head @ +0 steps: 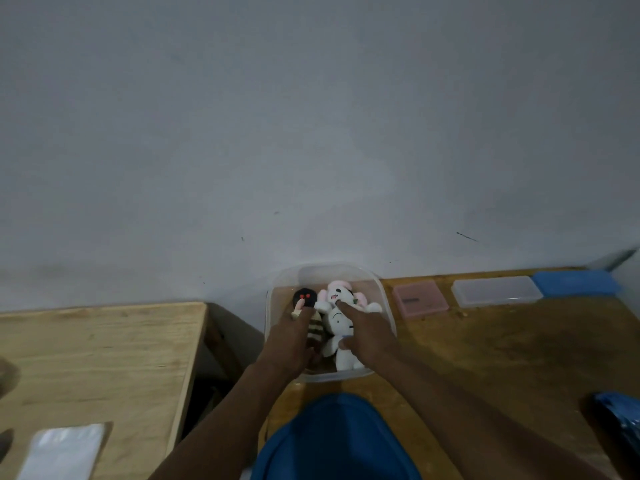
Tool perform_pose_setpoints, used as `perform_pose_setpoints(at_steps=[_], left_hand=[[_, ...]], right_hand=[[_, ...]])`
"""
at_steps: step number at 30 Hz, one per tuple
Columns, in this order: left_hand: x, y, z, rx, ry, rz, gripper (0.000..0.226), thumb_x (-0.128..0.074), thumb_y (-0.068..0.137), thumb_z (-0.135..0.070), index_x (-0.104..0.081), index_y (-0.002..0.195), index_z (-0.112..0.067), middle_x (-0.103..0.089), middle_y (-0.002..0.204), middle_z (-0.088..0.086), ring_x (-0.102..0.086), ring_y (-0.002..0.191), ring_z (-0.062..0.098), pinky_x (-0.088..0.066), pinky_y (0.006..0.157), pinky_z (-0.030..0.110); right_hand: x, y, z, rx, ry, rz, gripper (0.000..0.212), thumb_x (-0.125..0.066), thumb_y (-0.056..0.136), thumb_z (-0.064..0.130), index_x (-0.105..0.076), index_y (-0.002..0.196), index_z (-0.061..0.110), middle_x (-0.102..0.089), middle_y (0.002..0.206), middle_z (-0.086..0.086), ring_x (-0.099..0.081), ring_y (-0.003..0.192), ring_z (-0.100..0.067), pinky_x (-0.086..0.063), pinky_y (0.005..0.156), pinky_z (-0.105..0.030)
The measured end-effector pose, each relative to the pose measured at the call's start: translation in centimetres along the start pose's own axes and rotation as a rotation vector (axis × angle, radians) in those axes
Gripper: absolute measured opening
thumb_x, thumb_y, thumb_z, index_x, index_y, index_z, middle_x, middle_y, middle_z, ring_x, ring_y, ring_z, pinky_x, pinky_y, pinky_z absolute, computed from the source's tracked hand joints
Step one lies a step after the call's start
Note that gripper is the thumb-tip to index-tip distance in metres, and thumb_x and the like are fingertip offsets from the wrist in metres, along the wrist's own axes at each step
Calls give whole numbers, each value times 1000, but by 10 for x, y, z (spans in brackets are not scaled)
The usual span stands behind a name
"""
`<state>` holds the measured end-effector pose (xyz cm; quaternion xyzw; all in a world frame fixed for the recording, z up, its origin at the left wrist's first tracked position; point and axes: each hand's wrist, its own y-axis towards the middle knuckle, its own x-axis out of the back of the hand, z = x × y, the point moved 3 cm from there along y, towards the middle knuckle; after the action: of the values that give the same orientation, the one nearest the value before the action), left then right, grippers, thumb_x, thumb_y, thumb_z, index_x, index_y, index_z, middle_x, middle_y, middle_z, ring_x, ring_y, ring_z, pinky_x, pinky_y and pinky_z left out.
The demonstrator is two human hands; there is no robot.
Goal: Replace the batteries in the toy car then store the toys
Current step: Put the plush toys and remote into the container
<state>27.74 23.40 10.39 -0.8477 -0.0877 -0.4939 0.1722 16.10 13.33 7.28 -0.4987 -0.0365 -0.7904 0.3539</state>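
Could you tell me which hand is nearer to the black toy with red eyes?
The left. The left hand reaches its fingers right up to the black toy inside the clear container; the right hand is off to its right, a fingertip on the pink-and-white plush.

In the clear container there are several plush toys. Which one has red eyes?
The black-headed plush in the back left corner of the clear container, just beyond the left hand. The pink-and-white plush and the white plush beside it show no red.

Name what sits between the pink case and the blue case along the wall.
A clear flat plastic case lies between the pink case and the blue case on the wooden table, as the head view shows.
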Motion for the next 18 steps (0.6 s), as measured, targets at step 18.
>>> perform_pose_setpoints(at_steps=[18], left_hand=[[14,-94,-32,-188,147,-459,37,-64,84,-16,-58,120,-9,-62,117,13,-60,100,31,-53,82,39]], right_hand=[[30,-117,16,358,-129,-507,35,-56,86,26,-65,112,5,-66,113,-16,-62,104,-33,-51,89,-40]])
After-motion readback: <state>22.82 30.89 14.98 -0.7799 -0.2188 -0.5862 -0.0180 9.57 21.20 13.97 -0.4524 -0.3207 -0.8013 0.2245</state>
